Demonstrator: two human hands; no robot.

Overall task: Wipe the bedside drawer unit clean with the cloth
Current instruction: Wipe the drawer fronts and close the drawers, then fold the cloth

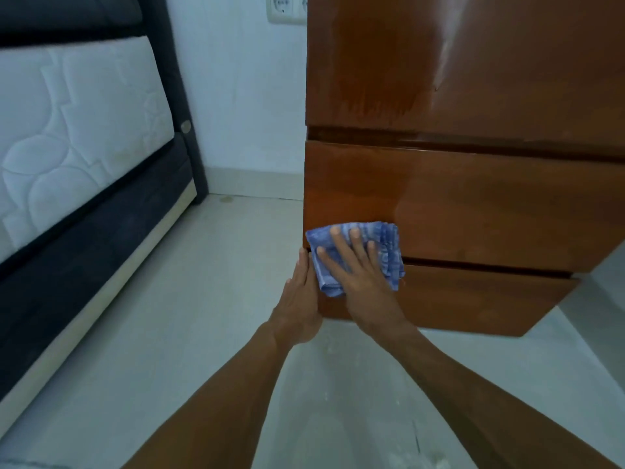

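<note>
at the lower left corner of the drawer unit [473, 79]: the blue cloth [389, 255] lies bunched against the wood, across the gap between the middle drawer [490, 204] and the lowest drawer [473, 299].
right hand [358, 272]: open, fingers straight and spread, pressing the cloth flat to the drawer fronts.
left hand [299, 299]: open, fingers straight along the unit's left edge and touching it, seemingly to brace.
done, as judged: a darker streaked patch on the upper panel [372, 79] may be freshly wiped wood; this is not certain.
left, as judged: most of both lower drawer fronts out to the right, the gaps, and the unit's left side, which is hidden.
surroundings: bed [67, 130] at the left, floor [169, 299] between it and the unit.
</note>
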